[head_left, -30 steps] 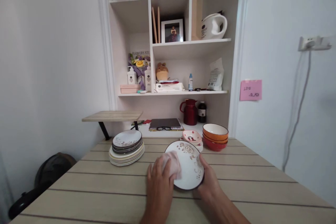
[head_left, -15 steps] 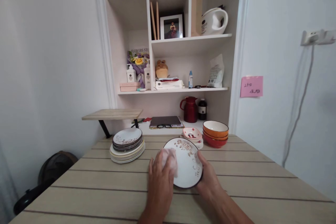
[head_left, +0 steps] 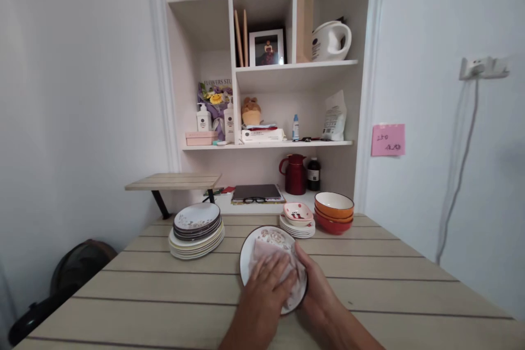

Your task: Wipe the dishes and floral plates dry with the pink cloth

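A white plate [head_left: 247, 254] with a brown floral pattern and dark rim is tilted up over the table's front middle. My right hand [head_left: 319, 289] grips its right edge, thumb on the upper side and fingers hidden behind it. Against the plate's face my left hand [head_left: 267, 287] holds a pale pink cloth [head_left: 264, 249], fingers pressed over it. Left of the hands, a stack of plates [head_left: 197, 217] has similar floral ones above cream ones. Beyond the plate are small stacked dishes [head_left: 298, 211] with a red pattern.
Orange and red bowls [head_left: 334, 209] are stacked at the back right of the slatted table [head_left: 394, 279]. A small raised shelf [head_left: 174, 180] stands at the back left. Behind are a red jug [head_left: 295, 175], a dark bottle [head_left: 314, 173], glasses on a laptop [head_left: 256, 192] and white shelving [head_left: 295, 68].
My left hand has slid the cloth from the plate's left side across to its middle and right. The plate has come slightly lower and to the left, with my right hand still gripping it.
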A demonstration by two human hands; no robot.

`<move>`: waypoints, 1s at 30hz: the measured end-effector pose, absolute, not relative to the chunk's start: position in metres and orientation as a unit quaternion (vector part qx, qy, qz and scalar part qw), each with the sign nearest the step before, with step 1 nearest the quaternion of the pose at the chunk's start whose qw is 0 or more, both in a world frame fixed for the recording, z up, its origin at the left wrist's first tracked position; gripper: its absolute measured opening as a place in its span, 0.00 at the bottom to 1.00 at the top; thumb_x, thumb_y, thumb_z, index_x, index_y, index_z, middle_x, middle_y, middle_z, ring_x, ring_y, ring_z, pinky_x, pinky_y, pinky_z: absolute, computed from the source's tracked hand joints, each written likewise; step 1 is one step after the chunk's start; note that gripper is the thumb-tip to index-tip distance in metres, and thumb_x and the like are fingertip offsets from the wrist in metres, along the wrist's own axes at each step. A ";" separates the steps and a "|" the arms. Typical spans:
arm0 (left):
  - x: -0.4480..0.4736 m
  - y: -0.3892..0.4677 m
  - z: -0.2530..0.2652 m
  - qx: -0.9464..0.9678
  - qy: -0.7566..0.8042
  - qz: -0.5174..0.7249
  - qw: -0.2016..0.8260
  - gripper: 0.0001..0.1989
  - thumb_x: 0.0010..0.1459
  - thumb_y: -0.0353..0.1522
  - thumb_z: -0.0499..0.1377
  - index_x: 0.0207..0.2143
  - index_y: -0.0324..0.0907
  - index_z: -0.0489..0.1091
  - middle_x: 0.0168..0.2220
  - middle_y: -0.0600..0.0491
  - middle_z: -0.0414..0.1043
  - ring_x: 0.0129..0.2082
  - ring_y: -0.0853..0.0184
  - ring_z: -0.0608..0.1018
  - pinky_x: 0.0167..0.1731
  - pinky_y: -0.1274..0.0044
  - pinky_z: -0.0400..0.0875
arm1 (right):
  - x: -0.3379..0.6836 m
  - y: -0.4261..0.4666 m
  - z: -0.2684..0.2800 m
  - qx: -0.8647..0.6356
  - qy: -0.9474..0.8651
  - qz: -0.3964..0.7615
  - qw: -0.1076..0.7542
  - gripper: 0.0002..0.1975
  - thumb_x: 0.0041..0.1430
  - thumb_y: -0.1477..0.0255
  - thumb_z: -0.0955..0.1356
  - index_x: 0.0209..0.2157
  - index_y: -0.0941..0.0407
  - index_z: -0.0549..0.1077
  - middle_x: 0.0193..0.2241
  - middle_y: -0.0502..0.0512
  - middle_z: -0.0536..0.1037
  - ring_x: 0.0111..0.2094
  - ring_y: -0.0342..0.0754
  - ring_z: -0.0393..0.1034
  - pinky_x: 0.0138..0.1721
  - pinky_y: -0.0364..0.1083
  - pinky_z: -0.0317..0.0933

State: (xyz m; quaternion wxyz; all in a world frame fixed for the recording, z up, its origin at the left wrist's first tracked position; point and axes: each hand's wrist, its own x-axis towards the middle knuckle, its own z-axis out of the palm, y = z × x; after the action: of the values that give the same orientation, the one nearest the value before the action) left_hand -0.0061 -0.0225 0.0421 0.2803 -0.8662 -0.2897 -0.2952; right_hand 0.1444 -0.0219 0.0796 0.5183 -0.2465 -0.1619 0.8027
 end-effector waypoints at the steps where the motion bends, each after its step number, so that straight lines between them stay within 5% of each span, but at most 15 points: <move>1: -0.007 -0.022 0.045 -0.864 -0.295 -0.289 0.287 0.24 0.65 0.32 0.52 0.62 0.53 0.58 0.64 0.57 0.58 0.63 0.66 0.61 0.62 0.66 0.58 | 0.141 -0.024 0.078 -0.251 -0.169 0.804 0.511 0.25 0.55 0.56 0.68 0.41 0.65 0.77 0.32 0.64 0.83 0.33 0.54 0.78 0.41 0.50 0.68; 4: -0.009 -0.019 0.050 -0.843 -0.350 -0.286 0.291 0.24 0.64 0.36 0.54 0.62 0.57 0.57 0.65 0.59 0.56 0.64 0.62 0.60 0.62 0.58 0.57 | 0.134 -0.026 0.074 -0.250 -0.191 0.796 0.517 0.23 0.54 0.58 0.70 0.42 0.63 0.77 0.33 0.62 0.84 0.29 0.52 0.78 0.36 0.48 0.68; 8: -0.012 -0.013 0.051 -0.770 -0.474 -0.309 0.297 0.21 0.64 0.37 0.52 0.59 0.55 0.61 0.65 0.57 0.56 0.63 0.57 0.61 0.59 0.51 0.58 | 0.129 -0.025 0.070 -0.235 -0.184 0.789 0.538 0.23 0.55 0.60 0.70 0.47 0.61 0.76 0.39 0.62 0.83 0.37 0.53 0.78 0.45 0.50 0.67; 15: -0.012 -0.013 0.038 -0.782 -0.445 -0.322 0.293 0.22 0.61 0.31 0.55 0.59 0.45 0.63 0.61 0.51 0.64 0.61 0.60 0.66 0.58 0.61 0.65 | 0.145 -0.012 0.069 -0.220 -0.141 0.774 0.577 0.26 0.58 0.60 0.67 0.53 0.61 0.71 0.40 0.63 0.83 0.45 0.56 0.76 0.52 0.55 0.63; 20: -0.002 -0.020 0.035 -0.840 -0.354 -0.316 0.261 0.27 0.62 0.29 0.53 0.63 0.48 0.56 0.63 0.51 0.61 0.61 0.61 0.65 0.57 0.66 0.65 | 0.157 -0.012 0.078 -0.203 -0.148 0.776 0.578 0.29 0.58 0.57 0.65 0.53 0.65 0.71 0.42 0.66 0.82 0.48 0.57 0.74 0.53 0.56 0.62; 26: -0.005 -0.022 0.043 -0.863 -0.352 -0.283 0.227 0.31 0.61 0.29 0.55 0.64 0.56 0.51 0.66 0.56 0.54 0.64 0.63 0.60 0.62 0.64 0.58 | 0.137 -0.025 0.072 -0.225 -0.187 0.814 0.502 0.32 0.55 0.55 0.67 0.51 0.66 0.73 0.43 0.68 0.81 0.46 0.58 0.76 0.52 0.54 0.63; 30: -0.009 -0.016 0.044 -0.808 -0.454 -0.296 0.231 0.31 0.62 0.30 0.54 0.65 0.52 0.50 0.66 0.54 0.54 0.65 0.61 0.58 0.62 0.57 0.55 | 0.129 -0.025 0.069 -0.202 -0.182 0.810 0.519 0.27 0.57 0.58 0.67 0.52 0.63 0.73 0.43 0.63 0.81 0.46 0.54 0.76 0.53 0.51 0.63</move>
State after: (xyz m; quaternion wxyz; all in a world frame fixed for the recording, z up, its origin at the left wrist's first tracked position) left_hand -0.0095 -0.0162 0.0444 0.2314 -0.8079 -0.4542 -0.2958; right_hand 0.1293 -0.0246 0.0691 0.5189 -0.2021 -0.1822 0.8104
